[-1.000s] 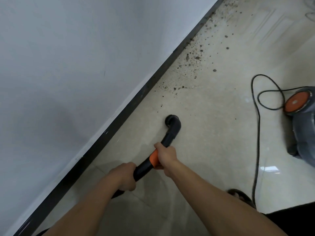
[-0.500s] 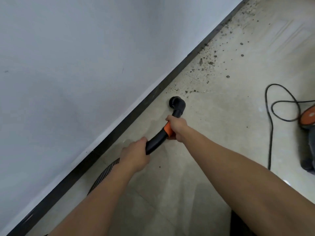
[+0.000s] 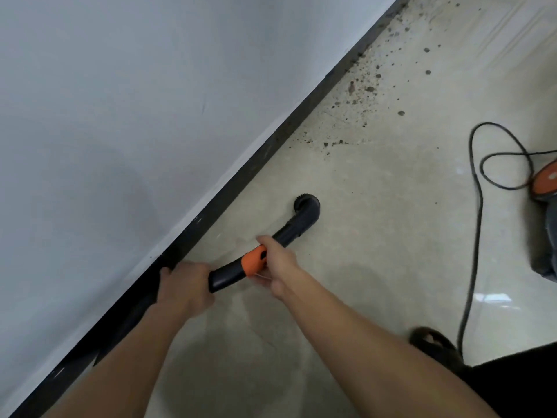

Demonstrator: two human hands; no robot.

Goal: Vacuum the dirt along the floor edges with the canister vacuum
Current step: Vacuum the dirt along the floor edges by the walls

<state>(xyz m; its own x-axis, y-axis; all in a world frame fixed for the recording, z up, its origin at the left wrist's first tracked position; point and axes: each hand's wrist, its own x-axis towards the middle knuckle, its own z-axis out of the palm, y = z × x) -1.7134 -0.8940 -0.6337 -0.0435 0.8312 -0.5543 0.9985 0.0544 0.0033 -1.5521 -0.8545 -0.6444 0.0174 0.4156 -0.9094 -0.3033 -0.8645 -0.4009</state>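
Note:
A black curved vacuum wand with an orange collar lies low over the beige floor, its round brush nozzle near the dark baseboard. My left hand grips the wand's rear end close to the baseboard. My right hand holds the wand at the orange collar. Dark dirt is scattered along the floor edge farther ahead, beyond the nozzle. The grey canister vacuum with its orange cap sits at the right edge.
A black power cord loops across the floor on the right, from the canister toward me. A grey-white wall fills the left. A dark slipper shows near the bottom right.
The nozzle has pulled back from the dirt patch, away from the baseboard and toward me. My left hand has shifted closer to the baseboard. Both hands keep hold of the wand.

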